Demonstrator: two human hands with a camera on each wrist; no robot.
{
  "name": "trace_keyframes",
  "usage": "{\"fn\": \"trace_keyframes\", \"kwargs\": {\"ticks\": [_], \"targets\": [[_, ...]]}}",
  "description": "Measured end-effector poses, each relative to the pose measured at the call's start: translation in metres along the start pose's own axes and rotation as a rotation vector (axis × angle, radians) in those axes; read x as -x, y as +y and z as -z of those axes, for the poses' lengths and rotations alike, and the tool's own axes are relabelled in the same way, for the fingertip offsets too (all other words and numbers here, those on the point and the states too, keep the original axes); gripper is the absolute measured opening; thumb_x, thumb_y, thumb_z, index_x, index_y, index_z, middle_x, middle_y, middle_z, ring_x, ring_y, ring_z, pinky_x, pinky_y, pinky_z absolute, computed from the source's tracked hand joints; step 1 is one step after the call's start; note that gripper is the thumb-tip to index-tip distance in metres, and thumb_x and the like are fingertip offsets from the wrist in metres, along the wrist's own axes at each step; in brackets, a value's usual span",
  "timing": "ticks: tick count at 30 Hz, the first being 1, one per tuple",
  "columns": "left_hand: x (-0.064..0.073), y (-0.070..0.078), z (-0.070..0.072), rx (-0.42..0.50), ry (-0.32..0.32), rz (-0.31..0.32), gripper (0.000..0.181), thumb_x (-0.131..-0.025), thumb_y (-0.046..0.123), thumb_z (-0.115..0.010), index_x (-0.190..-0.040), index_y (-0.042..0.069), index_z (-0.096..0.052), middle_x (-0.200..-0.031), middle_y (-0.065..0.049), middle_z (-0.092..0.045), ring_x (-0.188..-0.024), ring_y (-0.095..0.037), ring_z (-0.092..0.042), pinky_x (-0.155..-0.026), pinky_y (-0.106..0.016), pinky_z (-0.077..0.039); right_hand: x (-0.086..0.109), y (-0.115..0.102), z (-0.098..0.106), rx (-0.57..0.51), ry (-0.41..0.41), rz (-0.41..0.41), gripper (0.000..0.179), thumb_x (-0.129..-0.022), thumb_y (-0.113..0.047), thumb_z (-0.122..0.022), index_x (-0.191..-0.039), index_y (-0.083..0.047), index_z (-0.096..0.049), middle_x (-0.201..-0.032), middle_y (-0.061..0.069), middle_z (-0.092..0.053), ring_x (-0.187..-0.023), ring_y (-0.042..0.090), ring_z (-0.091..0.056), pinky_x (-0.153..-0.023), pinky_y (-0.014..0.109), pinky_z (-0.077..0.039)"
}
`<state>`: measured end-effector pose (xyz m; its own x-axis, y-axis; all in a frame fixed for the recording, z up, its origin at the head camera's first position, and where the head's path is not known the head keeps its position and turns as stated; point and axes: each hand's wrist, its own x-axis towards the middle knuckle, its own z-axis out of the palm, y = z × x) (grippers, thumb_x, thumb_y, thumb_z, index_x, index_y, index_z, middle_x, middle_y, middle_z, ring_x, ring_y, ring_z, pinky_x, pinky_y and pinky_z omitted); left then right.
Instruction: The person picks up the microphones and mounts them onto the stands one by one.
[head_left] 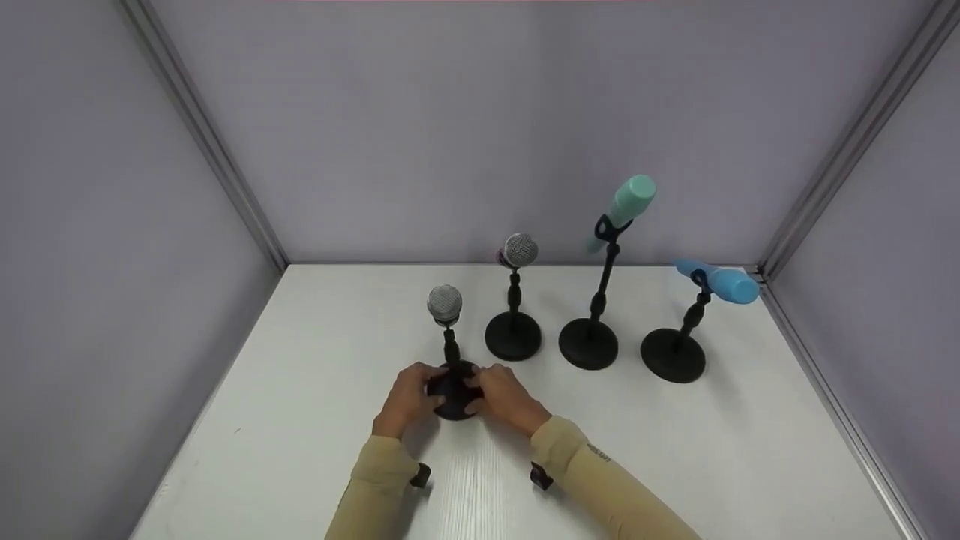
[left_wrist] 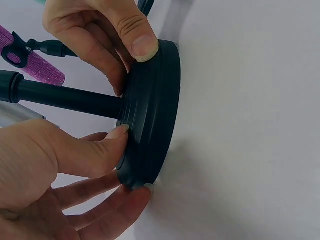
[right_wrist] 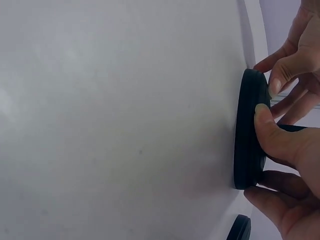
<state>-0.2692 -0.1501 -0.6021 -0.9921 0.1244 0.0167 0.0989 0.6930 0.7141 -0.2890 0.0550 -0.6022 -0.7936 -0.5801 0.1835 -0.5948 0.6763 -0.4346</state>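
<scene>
A microphone stand [head_left: 451, 346] with a round black base [left_wrist: 152, 115] stands on the white table, carrying a microphone [head_left: 445, 303] with a silver mesh head. My left hand [head_left: 409, 397] grips the left side of that base, its thumb [left_wrist: 95, 155] on top and fingertips at the lower edge. On the opposite side my right hand [head_left: 506, 397] pinches the rim, thumb [right_wrist: 270, 132] over the upper face and fingers curled at the edge. In the right wrist view the base [right_wrist: 247, 135] sits between both hands, its underside hidden.
To the right stand three more black stands: one with a silver-headed microphone [head_left: 520, 250] with a pink glittery handle [left_wrist: 45, 70], a taller one with a mint-green microphone [head_left: 632, 199], and one with a blue microphone [head_left: 731, 285]. Grey walls [head_left: 450, 135] enclose the table [head_left: 315, 337].
</scene>
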Motion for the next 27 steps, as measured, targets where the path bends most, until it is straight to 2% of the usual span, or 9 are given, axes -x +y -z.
{"fn": "trace_keyframes", "kwargs": {"ticks": [6, 11, 20, 27], "targets": [[-0.009, -0.002, 0.003, 0.007, 0.006, 0.018, 0.046, -0.081, -0.008, -0.079, -0.125, 0.0, -0.07, -0.123, -0.021, -0.07, -0.121, -0.041, -0.064, -0.108, -0.053, -0.05, -0.004, -0.007, -0.003, 0.033, 0.014, -0.043, 0.038, -0.081, -0.024, -0.087, -0.11, -0.001, -0.077, -0.099, 0.013, -0.078, -0.093, 0.031, -0.073, -0.083, 0.04, -0.06], [-0.014, -0.001, 0.006, 0.031, -0.013, 0.068, 0.045, -0.084, -0.009, -0.076, -0.127, 0.003, -0.07, -0.128, -0.022, -0.068, -0.123, -0.041, -0.064, -0.107, -0.052, -0.052, -0.009, -0.01, -0.006, 0.089, 0.024, -0.052, 0.034, -0.08, -0.024, -0.088, -0.105, -0.003, -0.079, -0.095, 0.014, -0.076, -0.088, 0.033, -0.072, -0.079, 0.041, -0.06], [-0.025, -0.001, 0.009, 0.01, -0.014, 0.11, 0.046, -0.085, -0.013, -0.072, -0.128, 0.003, -0.07, -0.131, -0.021, -0.067, -0.125, -0.04, -0.063, -0.109, -0.051, -0.05, -0.019, -0.013, -0.009, 0.081, 0.08, -0.067, 0.022, -0.079, -0.022, -0.089, -0.088, -0.005, -0.079, -0.085, 0.013, -0.078, -0.083, 0.033, -0.075, -0.071, 0.041, -0.061], [-0.032, -0.004, 0.008, 0.012, -0.002, 0.131, 0.046, -0.086, -0.013, -0.069, -0.13, 0.003, -0.068, -0.132, -0.021, -0.067, -0.127, -0.039, -0.062, -0.11, -0.051, -0.05, -0.024, -0.013, -0.013, 0.084, 0.09, -0.105, 0.023, -0.081, -0.02, -0.089, -0.092, -0.002, -0.078, -0.086, 0.016, -0.076, -0.084, 0.034, -0.074, -0.072, 0.041, -0.061]]}}
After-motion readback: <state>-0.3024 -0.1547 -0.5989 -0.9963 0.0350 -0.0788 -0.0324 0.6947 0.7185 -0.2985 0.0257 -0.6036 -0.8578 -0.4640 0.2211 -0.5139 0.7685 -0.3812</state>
